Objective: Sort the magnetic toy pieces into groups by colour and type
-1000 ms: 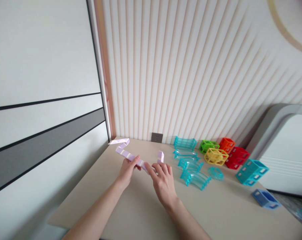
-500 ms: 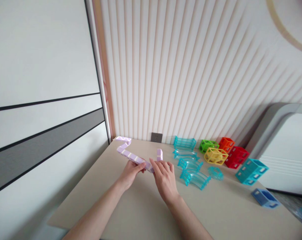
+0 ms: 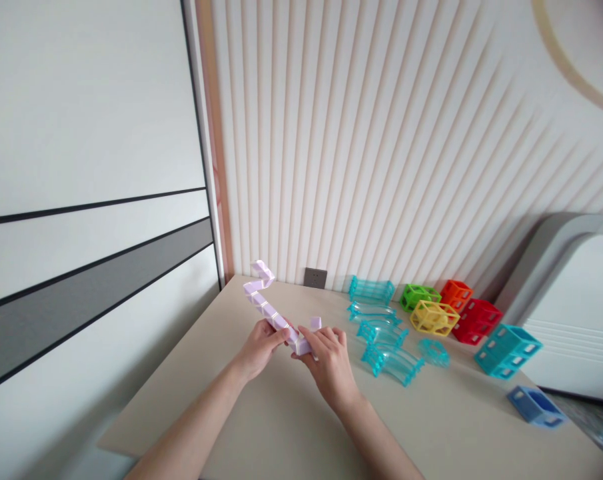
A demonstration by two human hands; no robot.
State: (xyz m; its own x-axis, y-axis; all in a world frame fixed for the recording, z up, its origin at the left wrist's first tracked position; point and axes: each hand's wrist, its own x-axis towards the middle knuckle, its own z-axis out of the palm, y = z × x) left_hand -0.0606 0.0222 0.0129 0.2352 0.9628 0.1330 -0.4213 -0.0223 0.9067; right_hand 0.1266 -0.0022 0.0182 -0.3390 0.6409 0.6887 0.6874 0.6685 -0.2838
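I hold a pale lilac and white twist-snake toy (image 3: 266,308) above the beige table (image 3: 261,427). My left hand (image 3: 259,348) pinches its middle section from the left. My right hand (image 3: 328,360) is closed around the near end, where a short tip (image 3: 315,323) sticks up above my fingers. The toy's far end rises toward the wall and hooks over at the top.
Several clear teal curved track pieces (image 3: 387,347) lie right of my hands. Behind them stand green (image 3: 417,296), yellow (image 3: 434,317), orange (image 3: 455,292), red (image 3: 478,320), teal (image 3: 507,348) and blue (image 3: 535,405) open-frame blocks. A grey wall socket (image 3: 314,277) and a white unit (image 3: 576,313) sit at the table's back.
The snake's long far end has swung up from lying low over the table to pointing up toward the wall. My hands have drawn closer together, and the short tip by my right hand sits lower.
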